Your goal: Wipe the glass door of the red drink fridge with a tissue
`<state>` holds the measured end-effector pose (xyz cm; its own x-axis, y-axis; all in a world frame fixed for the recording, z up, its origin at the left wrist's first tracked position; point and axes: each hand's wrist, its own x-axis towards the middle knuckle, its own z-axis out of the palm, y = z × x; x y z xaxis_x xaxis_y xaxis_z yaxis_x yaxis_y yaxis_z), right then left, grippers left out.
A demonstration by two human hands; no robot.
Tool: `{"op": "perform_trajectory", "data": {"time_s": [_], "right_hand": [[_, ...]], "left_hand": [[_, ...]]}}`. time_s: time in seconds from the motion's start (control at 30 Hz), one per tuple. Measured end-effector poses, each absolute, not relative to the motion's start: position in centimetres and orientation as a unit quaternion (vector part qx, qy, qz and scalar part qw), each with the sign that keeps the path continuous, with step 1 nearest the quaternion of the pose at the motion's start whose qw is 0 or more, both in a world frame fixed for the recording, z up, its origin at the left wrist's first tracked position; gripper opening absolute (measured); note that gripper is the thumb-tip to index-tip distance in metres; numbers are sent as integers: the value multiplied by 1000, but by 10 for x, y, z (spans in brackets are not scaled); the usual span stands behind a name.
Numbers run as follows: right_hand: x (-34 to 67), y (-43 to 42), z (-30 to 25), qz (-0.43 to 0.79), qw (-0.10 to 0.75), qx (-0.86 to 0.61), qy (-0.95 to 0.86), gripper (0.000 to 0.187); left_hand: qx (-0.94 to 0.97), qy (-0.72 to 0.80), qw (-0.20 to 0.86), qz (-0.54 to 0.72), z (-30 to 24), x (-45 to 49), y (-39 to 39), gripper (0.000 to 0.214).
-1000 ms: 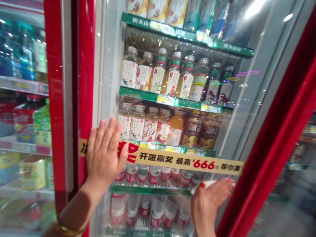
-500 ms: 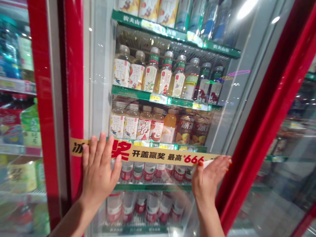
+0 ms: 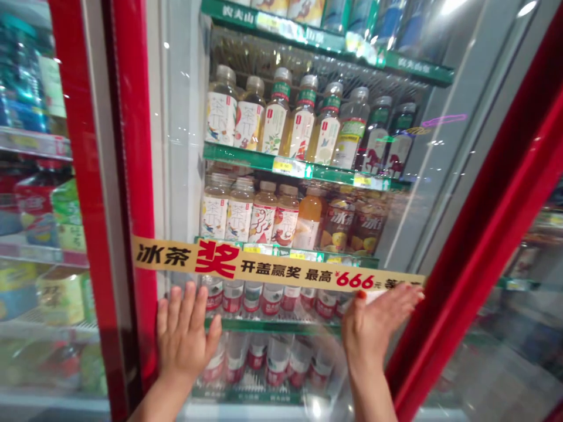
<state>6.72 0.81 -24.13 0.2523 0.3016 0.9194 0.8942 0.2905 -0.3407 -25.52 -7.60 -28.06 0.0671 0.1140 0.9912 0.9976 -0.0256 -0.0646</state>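
Observation:
My left hand (image 3: 185, 337) lies flat with fingers spread on the glass door (image 3: 176, 176), just under the left part of a yellow strip sticker (image 3: 268, 271) with black and red characters. Near the sticker's right end is my right hand (image 3: 373, 331), its fingers stretched toward the red door frame. A white piece (image 3: 375, 295), which looks like a tissue, shows between its thumb and fingers against the glass. Most of that piece is hidden by the hand.
Behind the glass, rows of drink bottles (image 3: 275, 126) stand on shelves with green edges (image 3: 246, 158). A red frame (image 3: 475, 234) slants along the right. At left, past another red frame (image 3: 83, 176), are shelves with bottles and boxes (image 3: 65, 293).
My left hand has slid down off the sticker, uncovering its left characters. My right hand stays near the sticker's right end. The view has tilted slightly downward.

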Motion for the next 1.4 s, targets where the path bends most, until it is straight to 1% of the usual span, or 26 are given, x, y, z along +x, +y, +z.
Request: {"op": "perform_trajectory", "data": {"time_s": [0.07, 0.1, 0.17, 0.23, 0.3, 0.33, 0.43, 0.5, 0.57, 0.67, 0.73, 0.8, 0.9, 0.93, 1.0, 1.03, 1.1, 1.17, 1.2, 1.23, 1.3, 1.4], "right_hand": [[17, -3, -249, -300, 553, -486, -606, 94], [-10, -13, -261, -344, 522, -434, -649, 95], [-46, -35, -294, -399, 471, -327, -715, 82], [-42, -46, -323, -419, 455, -287, -732, 70], [-3, -41, -331, -417, 470, -315, -711, 75], [21, -33, -324, -401, 487, -349, -693, 79], [58, -7, -273, -293, 566, -480, -603, 82], [36, -2, -238, -244, 596, -517, -565, 82], [-8, -11, -225, -279, 578, -477, -601, 84], [-49, -30, -248, -378, 485, -350, -707, 86], [-28, -29, -271, -400, 458, -332, -721, 85], [20, -16, -277, -361, 495, -409, -677, 84], [70, 5, -244, -253, 583, -529, -562, 82], [67, 8, -230, -236, 602, -538, -540, 83], [31, 2, -208, -251, 609, -515, -548, 84], [4, -6, -204, -276, 593, -487, -578, 85], [-46, -23, -213, -349, 534, -398, -660, 86], [-62, -32, -235, -401, 481, -332, -705, 85], [-53, -31, -247, -409, 471, -331, -708, 84], [-33, -26, -256, -402, 476, -352, -698, 83], [21, -10, -258, -349, 522, -436, -645, 80], [72, 12, -231, -260, 604, -522, -543, 78]], "left_hand": [[-552, -507, 482, -454, -280, -255, -79, 92], [-554, -507, 481, -453, -279, -256, -81, 91], [-562, -507, 475, -449, -279, -258, -86, 90], [-575, -506, 465, -444, -282, -262, -90, 88], [-583, -502, 465, -438, -288, -264, -91, 88], [-582, -499, 471, -437, -292, -266, -90, 89], [-562, -499, 492, -439, -304, -267, -86, 93], [-555, -506, 491, -442, -310, -268, -83, 92], [-559, -510, 480, -445, -313, -269, -82, 91], [-559, -508, 463, -464, -314, -270, -82, 88], [-557, -503, 467, -467, -313, -270, -82, 88], [-557, -498, 479, -460, -310, -269, -82, 90], [-553, -493, 492, -457, -306, -267, -82, 91], [-553, -490, 495, -457, -305, -267, -83, 91], [-556, -486, 497, -456, -304, -267, -83, 91], [-559, -484, 495, -455, -303, -267, -83, 91], [-565, -482, 493, -454, -303, -269, -82, 91], [-566, -478, 493, -456, -305, -270, -81, 90], [-566, -477, 492, -458, -306, -271, -80, 90], [-564, -478, 491, -461, -307, -271, -79, 90], [-561, -482, 485, -466, -311, -271, -78, 89], [-556, -485, 483, -473, -314, -271, -77, 89]]}}
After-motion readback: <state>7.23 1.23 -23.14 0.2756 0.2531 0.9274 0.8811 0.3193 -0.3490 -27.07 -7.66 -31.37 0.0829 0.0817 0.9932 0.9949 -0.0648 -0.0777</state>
